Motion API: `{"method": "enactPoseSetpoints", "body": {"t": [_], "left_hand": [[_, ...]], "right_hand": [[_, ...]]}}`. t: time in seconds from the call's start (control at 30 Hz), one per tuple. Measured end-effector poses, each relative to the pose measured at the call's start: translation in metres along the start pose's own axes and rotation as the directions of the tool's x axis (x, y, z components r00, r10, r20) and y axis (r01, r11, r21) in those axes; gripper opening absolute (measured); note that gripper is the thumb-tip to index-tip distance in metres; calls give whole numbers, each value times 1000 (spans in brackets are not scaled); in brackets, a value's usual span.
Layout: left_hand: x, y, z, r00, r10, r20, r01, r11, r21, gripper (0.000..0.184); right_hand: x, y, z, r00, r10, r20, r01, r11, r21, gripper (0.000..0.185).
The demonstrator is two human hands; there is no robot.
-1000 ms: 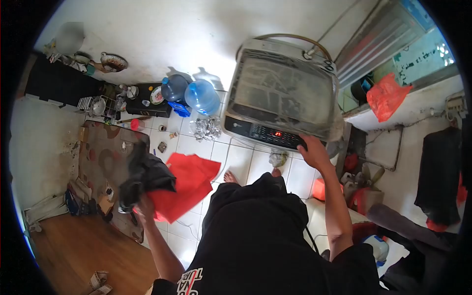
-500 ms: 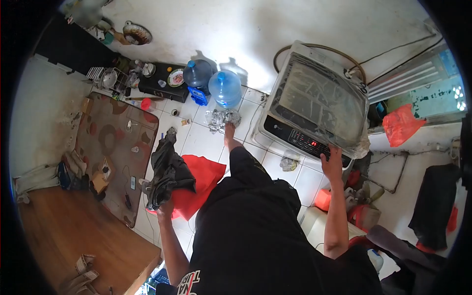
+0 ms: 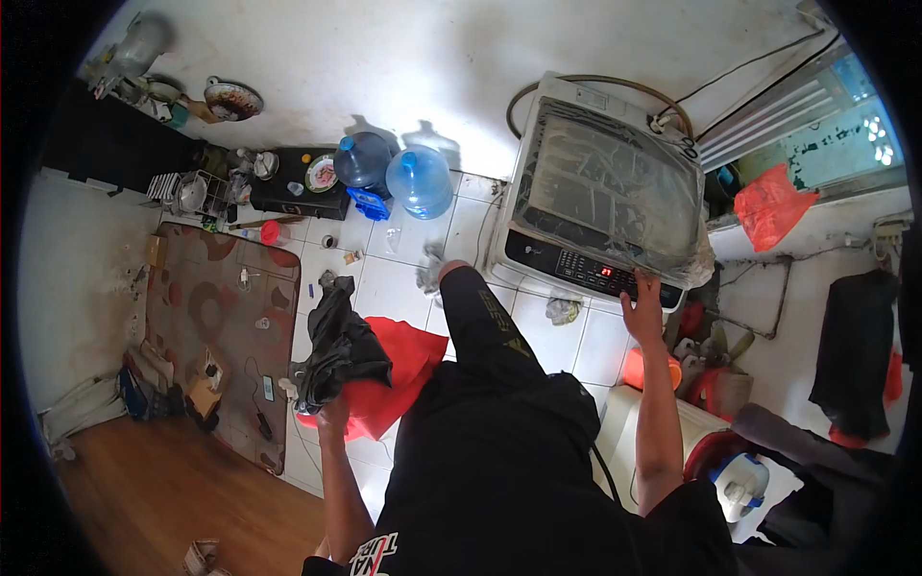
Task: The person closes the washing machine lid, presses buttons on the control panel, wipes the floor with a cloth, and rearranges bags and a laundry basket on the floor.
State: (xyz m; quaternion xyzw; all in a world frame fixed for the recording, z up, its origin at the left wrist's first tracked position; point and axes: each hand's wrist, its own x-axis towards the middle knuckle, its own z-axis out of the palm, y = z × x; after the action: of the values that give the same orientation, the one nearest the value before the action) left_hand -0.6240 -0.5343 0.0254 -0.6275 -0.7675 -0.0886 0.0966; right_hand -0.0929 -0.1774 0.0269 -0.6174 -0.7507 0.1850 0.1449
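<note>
The left hand (image 3: 332,415) was closed on black cloth (image 3: 338,341) and red cloth (image 3: 408,357), while the nearer right hand (image 3: 644,315), fingers slightly spread, was at the right end of the control panel (image 3: 552,261), whose long axis ran leftward and slightly away.

Setting: home, kitchen and laundry area
Laundry: grey top-loading washing machine (image 3: 610,182) with black control panel (image 3: 549,259)
Kitchen: blue plastic water jugs (image 3: 419,187), wire dish rack (image 3: 217,198)
Floor: white square tiles (image 3: 549,336), brown patterned mat (image 3: 206,278)
</note>
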Motion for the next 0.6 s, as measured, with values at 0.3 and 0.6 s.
{"method": "enactPoseSetpoints", "body": {"t": [0.3,0.6], "left_hand": [[28,14,-7,998,-33,50,36,998,-55,29],[11,8,20,995,-81,62,95,961,-261,40]], "right_hand": [[-2,10,1,999,-38,12,38,999,-11,59],[0,2,-3,998,-4,55,6,999,-33,61]]}}
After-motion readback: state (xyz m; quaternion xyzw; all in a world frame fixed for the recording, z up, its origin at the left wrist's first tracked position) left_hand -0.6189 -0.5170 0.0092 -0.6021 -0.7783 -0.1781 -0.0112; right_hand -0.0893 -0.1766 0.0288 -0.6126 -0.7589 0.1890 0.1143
